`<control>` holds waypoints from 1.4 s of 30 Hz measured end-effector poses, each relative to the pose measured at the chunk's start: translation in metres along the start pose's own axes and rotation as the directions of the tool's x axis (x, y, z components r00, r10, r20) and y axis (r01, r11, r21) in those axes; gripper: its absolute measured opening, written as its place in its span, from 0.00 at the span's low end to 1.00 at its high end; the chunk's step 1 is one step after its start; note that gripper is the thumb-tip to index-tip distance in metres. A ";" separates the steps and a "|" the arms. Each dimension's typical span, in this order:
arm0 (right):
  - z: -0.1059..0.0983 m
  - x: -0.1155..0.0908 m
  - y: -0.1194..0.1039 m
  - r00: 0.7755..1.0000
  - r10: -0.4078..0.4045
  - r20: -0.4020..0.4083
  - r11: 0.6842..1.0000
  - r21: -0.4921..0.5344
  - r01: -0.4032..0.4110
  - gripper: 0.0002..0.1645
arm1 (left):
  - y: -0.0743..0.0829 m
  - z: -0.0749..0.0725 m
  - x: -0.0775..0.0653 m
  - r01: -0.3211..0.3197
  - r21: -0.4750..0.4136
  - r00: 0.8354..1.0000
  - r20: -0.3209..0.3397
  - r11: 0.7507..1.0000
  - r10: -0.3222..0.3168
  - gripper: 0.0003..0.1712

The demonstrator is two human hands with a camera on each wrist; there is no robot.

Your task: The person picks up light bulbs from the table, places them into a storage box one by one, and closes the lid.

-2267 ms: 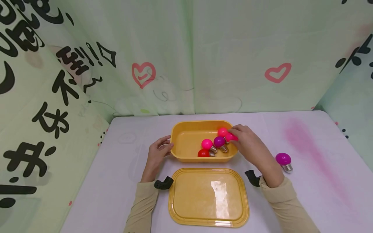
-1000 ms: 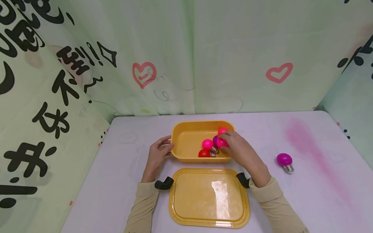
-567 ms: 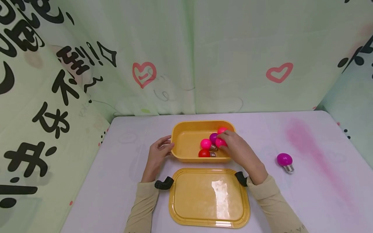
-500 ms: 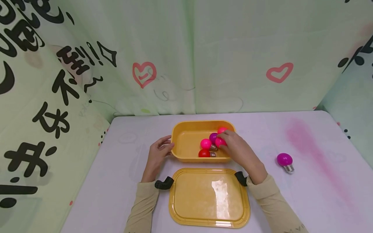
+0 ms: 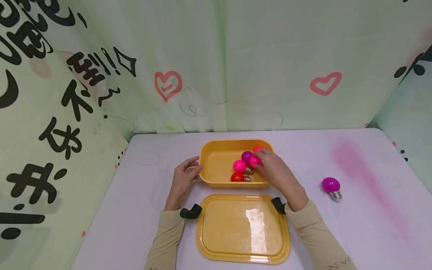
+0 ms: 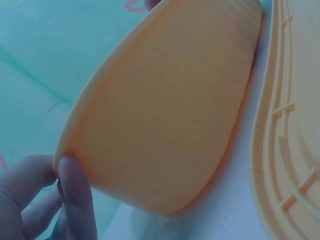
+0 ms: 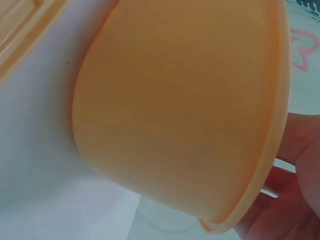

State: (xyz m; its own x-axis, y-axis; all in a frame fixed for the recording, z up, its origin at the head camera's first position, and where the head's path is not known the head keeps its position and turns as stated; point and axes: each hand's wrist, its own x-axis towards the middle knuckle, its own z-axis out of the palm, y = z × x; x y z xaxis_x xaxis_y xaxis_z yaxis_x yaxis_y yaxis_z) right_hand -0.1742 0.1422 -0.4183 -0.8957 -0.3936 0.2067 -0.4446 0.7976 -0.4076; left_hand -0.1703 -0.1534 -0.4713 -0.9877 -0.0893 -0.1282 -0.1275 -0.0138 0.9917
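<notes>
My left hand point(image 5: 183, 178) pinches the left rim of a deep yellow plastic box point(image 5: 216, 153); in the left wrist view the thumb point(image 6: 77, 185) lies against the outer wall. Inside the box's right part, my right hand point(image 5: 278, 172) grips a pink light bulb point(image 5: 255, 161), its base hidden by the hand. Close around it lie a purple bulb point(image 5: 246, 156), another pink bulb point(image 5: 239, 165), a red bulb point(image 5: 237, 177) and a partly covered pink one point(image 5: 258, 149). In the right wrist view the box wall hides the right fingertips.
A flat yellow lid point(image 5: 229, 228) lies on the white-covered table point(image 5: 135, 210) in front of the box, between the forearms. One more purple bulb point(image 5: 331, 185) lies on the table to the right. A pale green curtain point(image 5: 256, 67) hangs behind.
My right hand has moved left within the box, carrying the pink bulb away from the right end. The purple bulb in the box has shifted left and back. My left hand stays on the rim.
</notes>
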 end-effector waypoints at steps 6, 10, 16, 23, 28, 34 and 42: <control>0.000 0.001 0.001 1.000 0.014 -0.017 1.000 0.005 -0.014 0.20 | 0.015 0.001 -0.008 0.005 -0.007 1.000 0.027 1.000 -0.005 0.24; 0.001 0.002 0.003 0.999 0.020 -0.026 1.000 0.002 -0.020 0.20 | 0.029 0.003 -0.015 0.023 -0.008 0.999 0.036 1.000 -0.023 0.24; 0.004 0.004 0.004 0.999 0.042 -0.006 0.999 -0.009 -0.042 0.21 | 0.027 0.003 -0.015 0.016 -0.011 0.999 0.039 1.000 -0.016 0.25; 0.007 0.007 0.002 0.997 0.071 0.023 0.997 -0.027 -0.070 0.21 | 0.007 0.000 -0.001 0.030 -0.013 0.999 0.036 0.999 -0.029 0.26; 0.011 0.009 0.002 0.996 0.081 0.031 0.995 -0.058 -0.079 0.21 | 0.002 0.000 0.000 0.018 -0.016 1.000 0.018 1.000 -0.018 0.26; 0.016 0.010 0.003 0.997 0.071 0.023 0.993 -0.095 -0.069 0.21 | 0.001 0.001 0.000 0.011 0.010 1.000 0.003 1.000 -0.011 0.25; 0.015 0.008 0.001 0.997 0.069 0.022 0.992 -0.109 -0.066 0.23 | -0.001 0.001 0.001 0.015 0.021 1.000 -0.005 1.000 -0.015 0.24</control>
State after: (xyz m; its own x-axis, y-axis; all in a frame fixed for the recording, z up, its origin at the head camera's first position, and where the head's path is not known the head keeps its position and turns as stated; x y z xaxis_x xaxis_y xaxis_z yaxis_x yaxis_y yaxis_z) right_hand -0.1823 0.1329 -0.4300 -0.9240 -0.3478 0.1590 -0.3815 0.8670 -0.3206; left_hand -0.1712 -0.1530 -0.4723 -0.9852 -0.0938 -0.1434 -0.1445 0.0053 0.9895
